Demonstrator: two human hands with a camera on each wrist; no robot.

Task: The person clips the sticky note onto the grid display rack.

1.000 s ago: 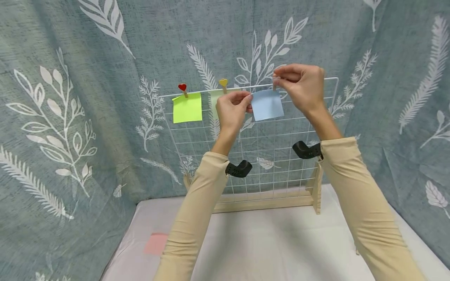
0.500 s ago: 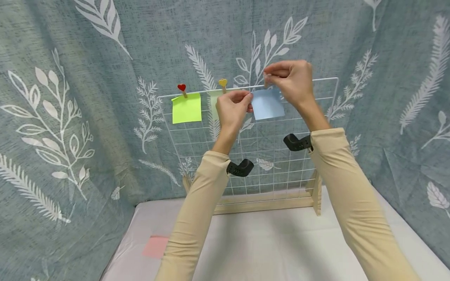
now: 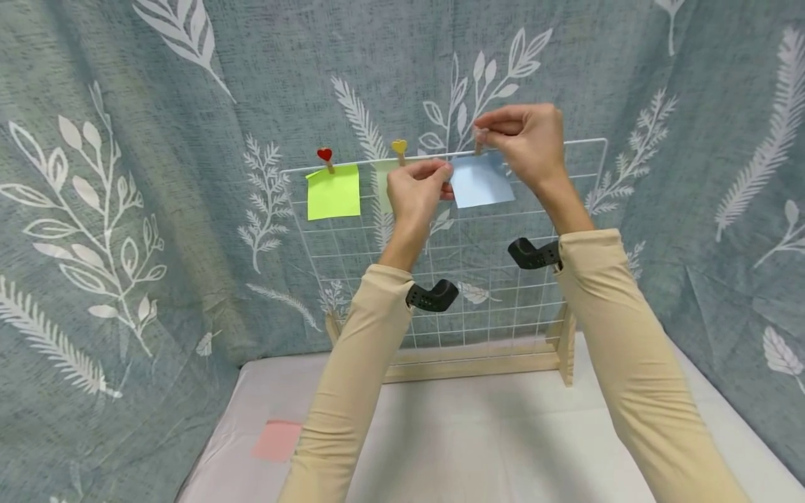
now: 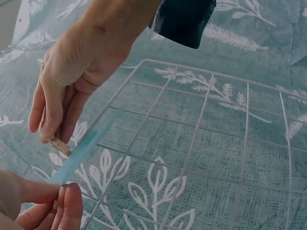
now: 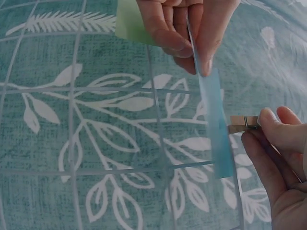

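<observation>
My left hand (image 3: pixel 416 192) pinches the left edge of a light blue sticky note (image 3: pixel 483 183) between thumb and fingers. The note lies along the top wire of a white grid panel (image 3: pixel 462 269). At the note's top edge, my right hand (image 3: pixel 531 143) squeezes a small wooden clothespin (image 5: pixel 243 123) by its handle end. The clothespin's tip is right at the wire and the note's edge in the right wrist view. Seen nearly edge-on in the left wrist view, the blue note (image 4: pixel 79 153) spans from the left fingertips past the clothespin.
A bright green note (image 3: pixel 333 193) hangs from a red-heart clothespin (image 3: pixel 325 157). A pale green note (image 3: pixel 382 185), partly behind my left hand, hangs under a yellow-heart clothespin (image 3: pixel 399 148). A wooden base (image 3: pixel 478 367) supports the grid. A pink note (image 3: pixel 277 440) lies on the white table (image 3: pixel 453 433).
My right hand has moved left along the top wire with the clothespin, then slightly right. The blue note's lower edge has swung up and right. My left hand has stayed at the note's left edge.
</observation>
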